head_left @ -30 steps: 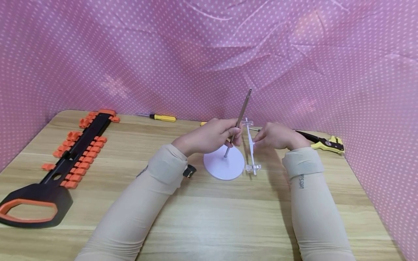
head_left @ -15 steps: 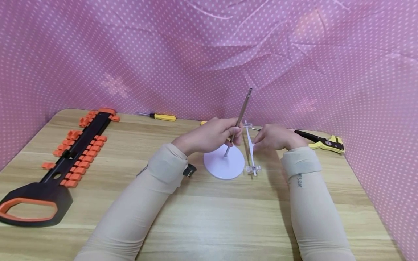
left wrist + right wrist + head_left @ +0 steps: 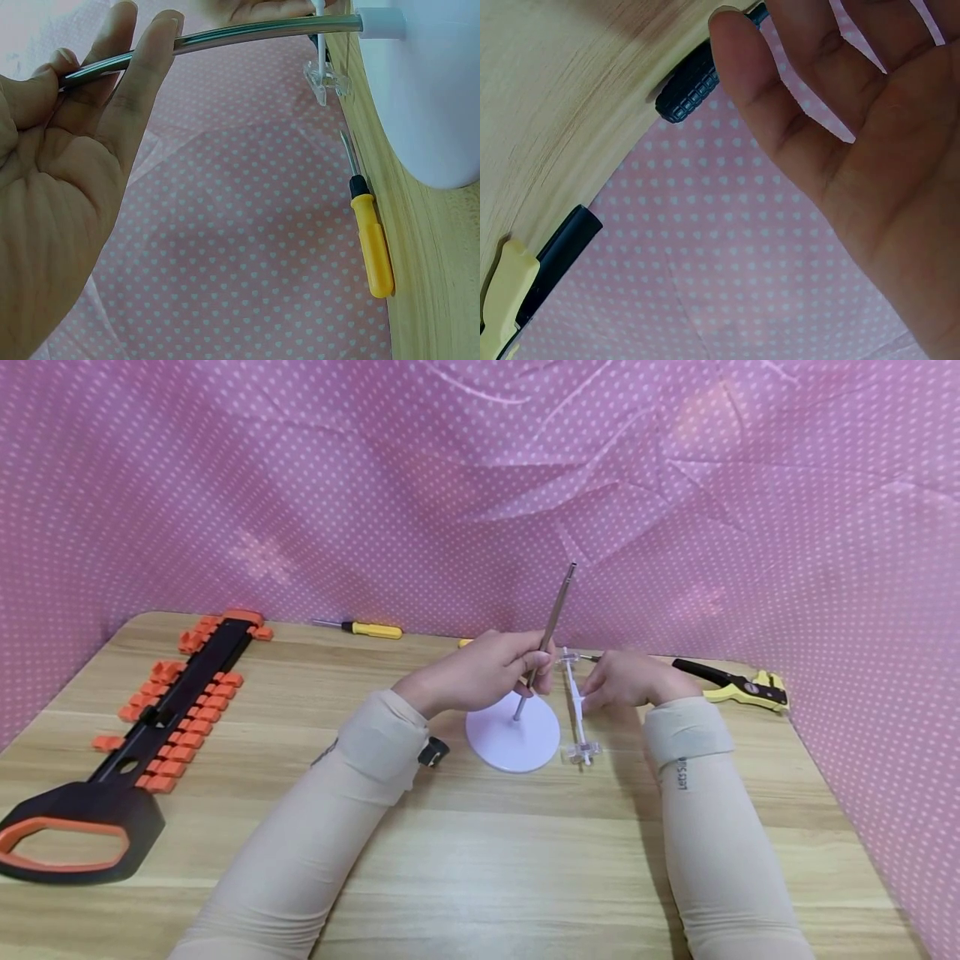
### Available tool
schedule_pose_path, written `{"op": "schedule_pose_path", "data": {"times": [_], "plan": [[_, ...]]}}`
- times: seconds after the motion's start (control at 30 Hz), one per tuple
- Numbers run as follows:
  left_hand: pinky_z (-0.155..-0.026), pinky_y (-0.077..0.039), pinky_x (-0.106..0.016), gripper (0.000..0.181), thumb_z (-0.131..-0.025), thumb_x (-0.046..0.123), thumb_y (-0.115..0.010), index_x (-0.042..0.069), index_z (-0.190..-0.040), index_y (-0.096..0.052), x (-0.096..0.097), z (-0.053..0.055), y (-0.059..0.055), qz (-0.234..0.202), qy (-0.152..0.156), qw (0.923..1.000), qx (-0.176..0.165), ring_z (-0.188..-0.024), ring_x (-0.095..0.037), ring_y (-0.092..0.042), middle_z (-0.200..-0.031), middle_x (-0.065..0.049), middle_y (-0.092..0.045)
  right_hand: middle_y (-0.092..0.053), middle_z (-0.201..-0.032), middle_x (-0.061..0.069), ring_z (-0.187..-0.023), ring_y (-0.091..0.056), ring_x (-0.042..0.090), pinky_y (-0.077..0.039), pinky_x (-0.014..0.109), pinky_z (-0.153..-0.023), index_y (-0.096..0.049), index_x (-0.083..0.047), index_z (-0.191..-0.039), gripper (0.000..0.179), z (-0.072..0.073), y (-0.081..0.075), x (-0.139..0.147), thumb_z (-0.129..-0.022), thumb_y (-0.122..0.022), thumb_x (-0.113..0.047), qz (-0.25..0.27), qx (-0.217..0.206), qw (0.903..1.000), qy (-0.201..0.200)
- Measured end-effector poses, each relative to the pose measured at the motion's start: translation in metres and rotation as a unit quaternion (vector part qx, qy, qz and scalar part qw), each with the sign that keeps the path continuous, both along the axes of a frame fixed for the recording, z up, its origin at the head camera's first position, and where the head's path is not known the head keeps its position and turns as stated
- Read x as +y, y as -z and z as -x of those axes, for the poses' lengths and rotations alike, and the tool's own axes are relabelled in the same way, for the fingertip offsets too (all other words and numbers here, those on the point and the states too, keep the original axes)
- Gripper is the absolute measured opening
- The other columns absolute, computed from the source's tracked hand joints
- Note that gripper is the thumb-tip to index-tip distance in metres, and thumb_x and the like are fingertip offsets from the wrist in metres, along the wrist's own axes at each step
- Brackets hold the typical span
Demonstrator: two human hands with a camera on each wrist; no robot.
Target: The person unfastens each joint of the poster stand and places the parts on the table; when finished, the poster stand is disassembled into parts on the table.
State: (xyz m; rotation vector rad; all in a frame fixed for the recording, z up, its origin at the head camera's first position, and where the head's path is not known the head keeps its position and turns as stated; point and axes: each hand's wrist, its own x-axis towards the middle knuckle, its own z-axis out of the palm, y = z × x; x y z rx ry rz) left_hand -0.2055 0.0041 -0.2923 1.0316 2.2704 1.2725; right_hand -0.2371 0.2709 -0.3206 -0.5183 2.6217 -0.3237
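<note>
My left hand (image 3: 487, 672) grips a slim metal rod (image 3: 558, 602) between thumb and fingers. The rod leans to the right and rises from a round white base (image 3: 513, 743) on the table; in the left wrist view its lower end enters a white collar (image 3: 382, 23). To the right of the base, my right hand (image 3: 626, 678) pinches the middle of a thin white bar (image 3: 576, 697). The bar has a clear plastic clip (image 3: 582, 752) at its near end and another at its far end. In the right wrist view the bar is hidden.
A black tool rack (image 3: 187, 693) with several orange clips lies at the left. A yellow screwdriver (image 3: 375, 630) is by the back edge, with a partly hidden yellow item nearby. Black-and-yellow pliers (image 3: 750, 689) lie at the right. A small black piece (image 3: 432, 752) sits beside my left sleeve.
The far end of the white bar has dropped a little in the head view, and my right hand has lowered slightly. My left hand stays on the rod.
</note>
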Motion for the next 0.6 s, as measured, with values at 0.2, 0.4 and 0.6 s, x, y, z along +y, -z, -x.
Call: {"op": "schedule_pose_path", "data": {"times": [0.2, 0.4, 0.6], "plan": [[-0.088, -0.066, -0.031, 0.025, -0.116, 0.018, -0.040, 0.007, -0.111, -0.063, -0.0012, -0.0006, -0.0009, -0.001, 0.002, 1.0000, -0.007, -0.104, -0.025, -0.072, -0.100, -0.008, -0.071, -0.080, -0.108, 0.002, -0.094, -0.066, 0.018, -0.057, 0.049, -0.094, -0.084, -0.015, -0.102, 0.017, 0.0003, -0.0009, -0.0001, -0.094, -0.079, -0.029, -0.009, -0.012, 0.9999, 0.004], [-0.089, -0.066, -0.032, 0.025, -0.116, 0.018, -0.040, 0.007, -0.113, -0.063, -0.0010, -0.0009, -0.0019, -0.002, 0.001, 1.0000, -0.009, -0.105, -0.026, -0.072, -0.100, -0.009, -0.072, -0.081, -0.106, 0.002, -0.096, -0.067, 0.019, -0.056, 0.048, -0.094, -0.084, -0.013, -0.100, 0.014, 0.0010, -0.0010, 0.0011, -0.091, -0.081, -0.023, -0.002, -0.019, 0.9998, 0.009], [-0.088, -0.066, -0.031, 0.026, -0.116, 0.018, -0.040, 0.006, -0.113, -0.062, -0.0009, -0.0006, -0.0011, 0.001, 0.000, 0.9999, -0.011, -0.106, -0.028, -0.072, -0.101, -0.009, -0.072, -0.081, -0.112, 0.005, -0.104, -0.071, 0.025, -0.057, 0.054, -0.099, -0.084, -0.014, -0.102, 0.015, -0.0015, -0.0047, 0.0009, -0.088, -0.082, -0.021, -0.007, -0.014, 0.9998, 0.014]]}}
